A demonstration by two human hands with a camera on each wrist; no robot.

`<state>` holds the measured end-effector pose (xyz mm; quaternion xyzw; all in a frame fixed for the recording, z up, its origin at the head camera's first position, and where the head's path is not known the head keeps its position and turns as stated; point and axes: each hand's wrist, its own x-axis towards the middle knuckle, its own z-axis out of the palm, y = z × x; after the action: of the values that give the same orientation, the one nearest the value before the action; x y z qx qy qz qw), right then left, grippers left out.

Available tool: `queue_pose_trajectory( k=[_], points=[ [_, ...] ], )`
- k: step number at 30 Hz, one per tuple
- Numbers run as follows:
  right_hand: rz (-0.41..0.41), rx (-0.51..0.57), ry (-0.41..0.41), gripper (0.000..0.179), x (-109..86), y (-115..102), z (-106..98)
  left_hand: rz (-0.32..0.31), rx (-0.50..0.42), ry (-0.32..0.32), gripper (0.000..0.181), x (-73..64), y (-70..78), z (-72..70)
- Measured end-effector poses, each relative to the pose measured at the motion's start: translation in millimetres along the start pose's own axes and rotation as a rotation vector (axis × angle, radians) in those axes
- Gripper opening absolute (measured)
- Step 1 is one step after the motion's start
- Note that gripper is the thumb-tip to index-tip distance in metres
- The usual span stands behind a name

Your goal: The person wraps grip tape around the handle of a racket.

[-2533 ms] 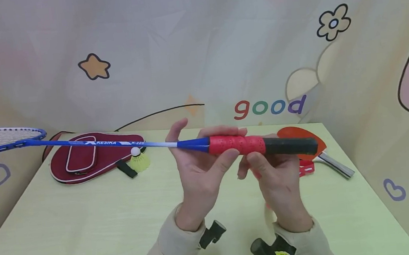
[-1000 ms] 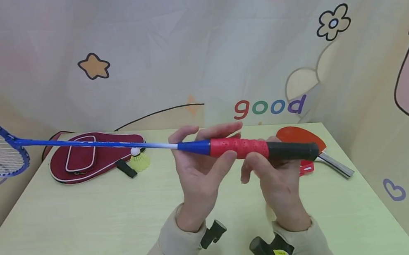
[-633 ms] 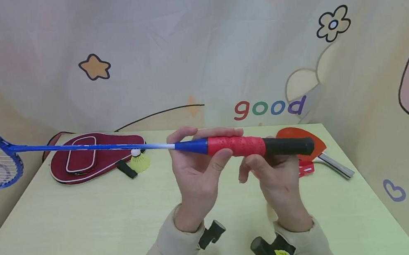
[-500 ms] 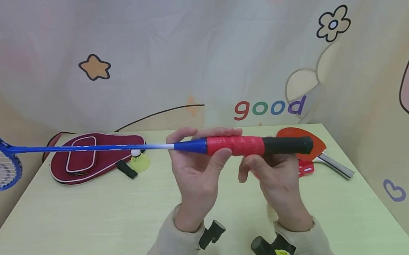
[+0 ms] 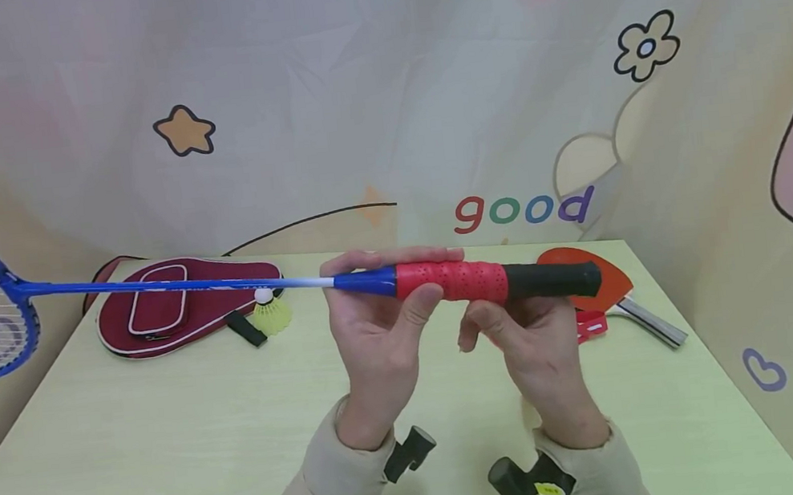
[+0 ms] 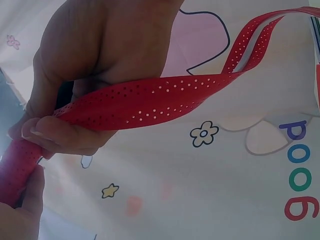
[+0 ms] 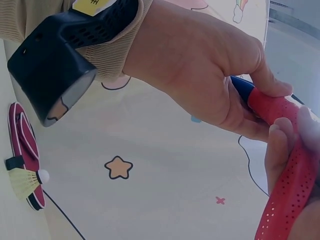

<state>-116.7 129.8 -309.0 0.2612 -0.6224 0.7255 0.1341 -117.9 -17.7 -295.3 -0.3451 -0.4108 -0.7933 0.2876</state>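
A blue badminton racket (image 5: 175, 285) is held level above the table, its strung head running off the left edge of the head view. My left hand (image 5: 378, 346) grips it at the blue cone and the start of the handle, thumb on the red part. Red perforated grip tape (image 5: 447, 282) wraps the handle's front half; the rear half is bare black (image 5: 552, 279). Right at the wrap's edge, my right hand (image 5: 545, 353) pinches the tape from below. In the left wrist view the loose tape strip (image 6: 145, 102) trails away from the right hand, twisting once.
On the pale table (image 5: 169, 433) lie a maroon racket bag (image 5: 206, 300) and a yellow shuttlecock (image 5: 271, 315) at the back left. An orange-red table tennis paddle (image 5: 606, 306) lies at the back right, behind the right hand. A printed curtain (image 5: 354, 123) hangs behind.
The racket has turned about its length, so its strings, earlier seen nearly edge-on, now face the head view more. Both hands and the handle have shifted slightly left.
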Motion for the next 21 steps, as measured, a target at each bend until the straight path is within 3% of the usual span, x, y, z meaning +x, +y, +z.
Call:
queue_pose_trajectory(
  k=[9,16,21],
  points=[
    [-0.051,0.004,-0.062,0.03,1.4,1.9,-2.0,-0.014,0.023,0.031,0.047,-0.4,-0.4,-1.1],
    [-0.046,-0.003,-0.026,0.029,2.2,3.3,-0.5,-0.019,0.025,0.049,0.048,-0.3,-1.3,-1.5],
    [-0.075,0.09,-0.022,0.039,5.0,4.7,0.2,-0.01,0.004,0.057,0.048,0.6,-2.0,-1.4]
  ],
)
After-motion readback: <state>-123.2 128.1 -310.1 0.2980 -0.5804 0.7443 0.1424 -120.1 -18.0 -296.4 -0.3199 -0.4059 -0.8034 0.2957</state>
